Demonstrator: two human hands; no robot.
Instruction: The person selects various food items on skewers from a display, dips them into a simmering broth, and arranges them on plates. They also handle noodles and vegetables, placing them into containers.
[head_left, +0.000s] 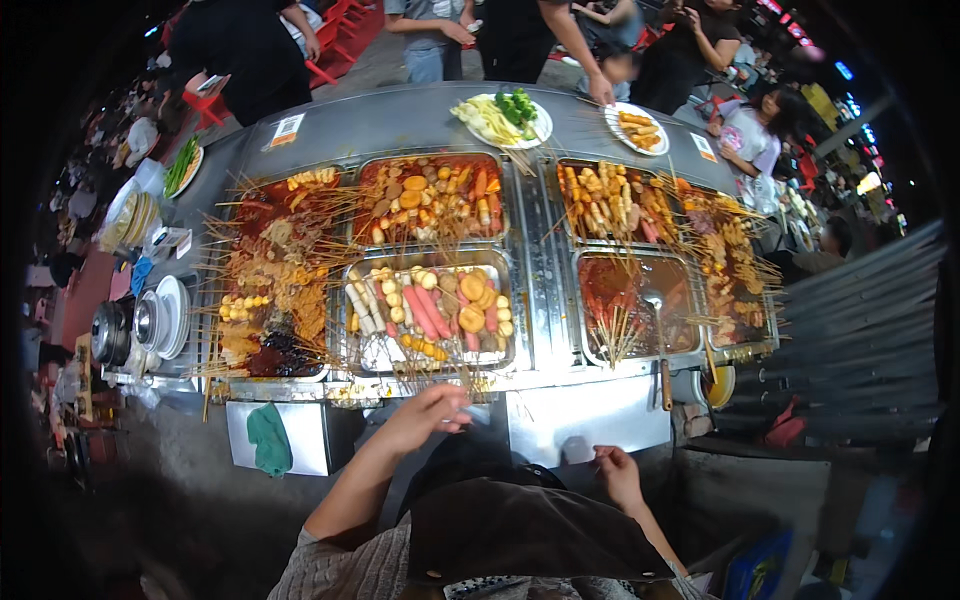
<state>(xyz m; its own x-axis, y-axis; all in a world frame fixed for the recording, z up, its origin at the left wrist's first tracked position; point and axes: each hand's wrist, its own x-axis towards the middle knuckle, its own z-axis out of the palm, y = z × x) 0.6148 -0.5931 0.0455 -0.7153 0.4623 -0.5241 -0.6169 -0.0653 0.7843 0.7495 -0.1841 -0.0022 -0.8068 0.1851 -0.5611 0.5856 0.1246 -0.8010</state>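
My left hand (431, 414), fingers loosely curled, is just below the near edge of the metal tray of pale skewers (429, 304); whether it touches any stick tips there is not clear. My right hand (617, 469) hangs lower right, beside the front metal panel (585, 416), with fingers bent and no object visible in it. Skewers in red broth fill the tray behind (420, 196) and the long tray at left (277, 277). At right, a tray of brown broth (637, 304) holds a bundle of sticks and a wooden-handled ladle (664, 360).
A plate of vegetables (536, 124) and a plate of fried pieces (637, 129), touched by another person's hand (601, 88), are on the counter's far side. White plates (176, 319) stand at left. A green cloth (268, 440) hangs in front. Several people stand across the counter.
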